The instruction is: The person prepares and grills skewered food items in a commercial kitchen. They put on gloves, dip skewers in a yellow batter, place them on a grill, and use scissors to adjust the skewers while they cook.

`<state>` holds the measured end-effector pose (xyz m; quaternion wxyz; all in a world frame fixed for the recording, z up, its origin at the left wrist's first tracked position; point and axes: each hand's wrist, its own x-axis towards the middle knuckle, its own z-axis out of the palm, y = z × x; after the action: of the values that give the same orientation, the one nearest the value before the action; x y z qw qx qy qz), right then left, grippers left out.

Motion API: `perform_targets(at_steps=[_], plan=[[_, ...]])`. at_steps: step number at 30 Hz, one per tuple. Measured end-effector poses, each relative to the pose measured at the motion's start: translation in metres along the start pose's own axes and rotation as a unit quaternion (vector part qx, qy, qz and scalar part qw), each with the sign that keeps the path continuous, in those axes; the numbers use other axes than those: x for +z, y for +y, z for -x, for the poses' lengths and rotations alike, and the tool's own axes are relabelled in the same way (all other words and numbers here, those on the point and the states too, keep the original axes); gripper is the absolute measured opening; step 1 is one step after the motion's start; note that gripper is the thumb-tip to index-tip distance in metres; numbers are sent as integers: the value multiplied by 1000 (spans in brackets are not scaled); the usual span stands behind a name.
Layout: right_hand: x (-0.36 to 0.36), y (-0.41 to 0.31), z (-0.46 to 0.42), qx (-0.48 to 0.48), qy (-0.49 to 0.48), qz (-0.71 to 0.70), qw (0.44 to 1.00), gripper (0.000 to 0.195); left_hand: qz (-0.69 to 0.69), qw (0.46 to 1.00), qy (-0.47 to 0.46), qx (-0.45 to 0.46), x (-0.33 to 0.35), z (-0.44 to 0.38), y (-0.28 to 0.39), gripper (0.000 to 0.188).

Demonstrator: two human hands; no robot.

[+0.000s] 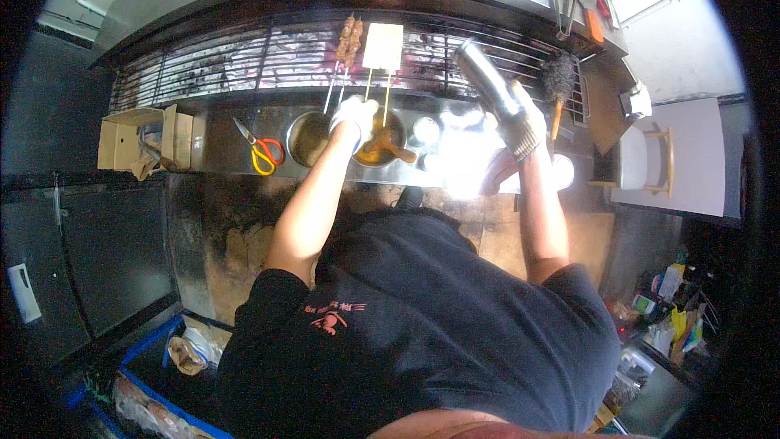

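My left hand (354, 116), in a white glove, is closed around skewer ends at the grill's front edge. Glare hides exactly which ones it grips. Two browned meat skewers (349, 41) on metal rods lie over the charcoal grill (231, 64). Beside them is a flat, pale, square piece of food (382, 47) on two thin sticks. In my gloved right hand (525, 122) is a shiny metal cylindrical canister (487, 76), tilted with its far end over the grill's right part. Below my left hand stand two round metal pots, the left pot (304, 140) and the right pot (397, 128).
A brown-handled utensil (390, 147) rests in the right pot. Red-and-yellow scissors (262, 149) and an open cardboard box (134, 143) are to the left. A wire brush (557, 82) lies at right; tongs (570, 9) are beyond it. Glare covers several light containers (426, 130).
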<state>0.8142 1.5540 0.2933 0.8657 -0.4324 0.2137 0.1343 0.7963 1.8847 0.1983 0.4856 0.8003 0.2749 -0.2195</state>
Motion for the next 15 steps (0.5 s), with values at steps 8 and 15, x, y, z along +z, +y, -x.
perform_targets(at_steps=[8,15], plan=[[116,65,-43,-61,-120,-242,961,66,-116,968,94,200,-67,93,-16,52],[179,85,-129,-242,-39,-173,954,16,341,913,101,202,-134,106,-180,34]])
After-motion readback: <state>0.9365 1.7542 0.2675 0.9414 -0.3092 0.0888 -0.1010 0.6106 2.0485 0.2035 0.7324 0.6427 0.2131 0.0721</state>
